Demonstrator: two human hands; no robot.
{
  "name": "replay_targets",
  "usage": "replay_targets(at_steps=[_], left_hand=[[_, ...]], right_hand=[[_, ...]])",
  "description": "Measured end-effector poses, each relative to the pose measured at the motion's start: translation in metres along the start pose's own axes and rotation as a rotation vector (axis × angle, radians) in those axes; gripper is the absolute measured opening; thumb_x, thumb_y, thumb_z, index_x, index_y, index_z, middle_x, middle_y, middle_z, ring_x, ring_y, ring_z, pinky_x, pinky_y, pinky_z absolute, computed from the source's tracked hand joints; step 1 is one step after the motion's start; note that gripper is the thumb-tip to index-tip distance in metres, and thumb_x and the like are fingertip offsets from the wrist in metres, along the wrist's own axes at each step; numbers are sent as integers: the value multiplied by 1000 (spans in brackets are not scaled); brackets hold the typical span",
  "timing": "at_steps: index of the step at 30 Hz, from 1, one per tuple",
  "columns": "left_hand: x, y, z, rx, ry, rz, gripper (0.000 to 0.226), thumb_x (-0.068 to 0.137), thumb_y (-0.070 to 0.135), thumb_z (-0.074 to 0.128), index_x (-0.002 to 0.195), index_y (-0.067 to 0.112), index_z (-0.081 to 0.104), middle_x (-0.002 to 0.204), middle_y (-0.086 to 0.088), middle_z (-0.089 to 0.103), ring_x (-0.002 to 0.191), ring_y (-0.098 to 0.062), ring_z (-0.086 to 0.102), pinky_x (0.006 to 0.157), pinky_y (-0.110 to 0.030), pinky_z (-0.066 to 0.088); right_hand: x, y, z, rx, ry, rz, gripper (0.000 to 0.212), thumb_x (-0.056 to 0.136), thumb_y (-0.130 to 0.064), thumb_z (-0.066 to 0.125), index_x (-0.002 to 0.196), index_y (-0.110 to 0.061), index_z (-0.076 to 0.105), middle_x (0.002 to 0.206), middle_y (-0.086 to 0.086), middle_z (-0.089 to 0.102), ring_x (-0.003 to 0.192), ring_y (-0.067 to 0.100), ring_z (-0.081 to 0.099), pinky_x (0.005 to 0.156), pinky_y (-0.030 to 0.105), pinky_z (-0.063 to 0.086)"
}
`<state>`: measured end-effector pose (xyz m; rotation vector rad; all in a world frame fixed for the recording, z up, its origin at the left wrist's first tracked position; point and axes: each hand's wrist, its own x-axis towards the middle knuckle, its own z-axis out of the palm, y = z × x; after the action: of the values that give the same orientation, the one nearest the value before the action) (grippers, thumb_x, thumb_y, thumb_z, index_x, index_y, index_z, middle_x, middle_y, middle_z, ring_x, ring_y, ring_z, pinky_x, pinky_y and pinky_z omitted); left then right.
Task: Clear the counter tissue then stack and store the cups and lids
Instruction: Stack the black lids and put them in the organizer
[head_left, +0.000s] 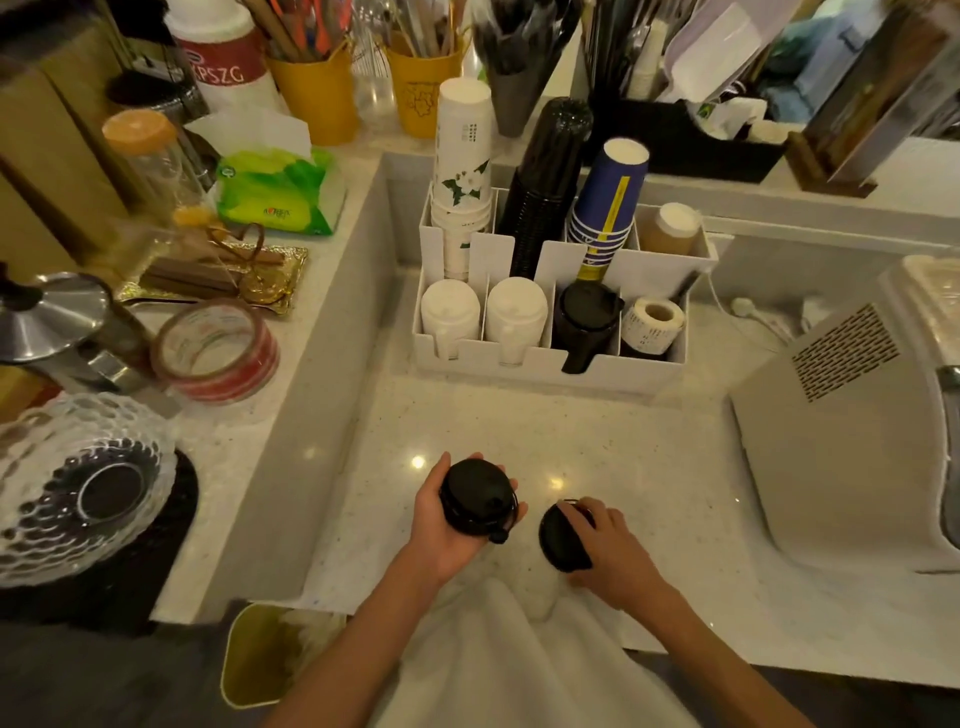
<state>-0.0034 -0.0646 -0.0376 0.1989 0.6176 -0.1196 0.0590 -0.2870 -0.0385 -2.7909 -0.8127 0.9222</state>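
Near the counter's (519, 415) front edge, the left hand (447, 525), palm up, fingers curled, cradles a small stack of black lids (478, 501). The right hand (608, 545), palm down, fingers closed, grips another black lid (563, 535) atop a white cup (543, 587). The lids look light, thin and springy, best held by the rim. An organizer (550, 358) stands toward the back.

Black lids in hand, white surface (519, 431)
Left hand (447, 525) cradles a stack of black lids (478, 501); right hand (608, 551) grips another black lid (561, 538) atop a white cup (543, 592); white organizer (545, 364) behind.
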Motion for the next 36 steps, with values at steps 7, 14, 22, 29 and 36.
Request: replay_targets(at_steps=[7, 14, 22, 29, 36], left_hand=[[1, -1, 3, 215, 73, 140, 43, 91, 51, 55, 115, 17, 65, 118, -19, 65, 108, -37, 61, 94, -51, 51], [-1, 0, 8, 273, 34, 202, 65, 86, 69, 44, 123, 21, 66, 123, -19, 68, 111, -37, 66, 87, -49, 56], [-7, 4, 4, 262, 58, 224, 63, 92, 66, 37, 124, 20, 64, 127, -13, 65, 115, -33, 64, 94, -48, 52], [-6, 7, -4, 268, 25, 250, 61, 92, 64, 38, 122, 19, 64, 130, -6, 66, 111, -30, 67, 89, -45, 51], [-4, 5, -7, 221, 47, 202, 55, 96, 58, 33, 114, 20, 69, 119, -10, 70, 103, -30, 69, 85, -45, 54]], right_hand=[[-7, -43, -60, 498, 158, 63, 83, 68, -57, 77, 137, -33, 37, 127, -3, 38, 108, 16, 48, 90, 29, 48], [2, -122, -85, 492, 196, 110, 80, 65, -70, 70, 122, -21, 41, 117, 0, 46, 98, 21, 60, 80, 34, 56], [15, -142, -76, 433, 233, 101, 86, 62, -75, 68, 123, -20, 41, 116, 1, 49, 96, 21, 61, 77, 36, 60], [17, -148, -70, 434, 221, 115, 85, 61, -78, 64, 119, -19, 42, 112, 2, 52, 95, 23, 61, 76, 37, 60], [16, -147, -66, 369, 228, 117, 82, 65, -80, 57, 121, -23, 41, 108, 0, 53, 90, 21, 62, 74, 35, 57]])
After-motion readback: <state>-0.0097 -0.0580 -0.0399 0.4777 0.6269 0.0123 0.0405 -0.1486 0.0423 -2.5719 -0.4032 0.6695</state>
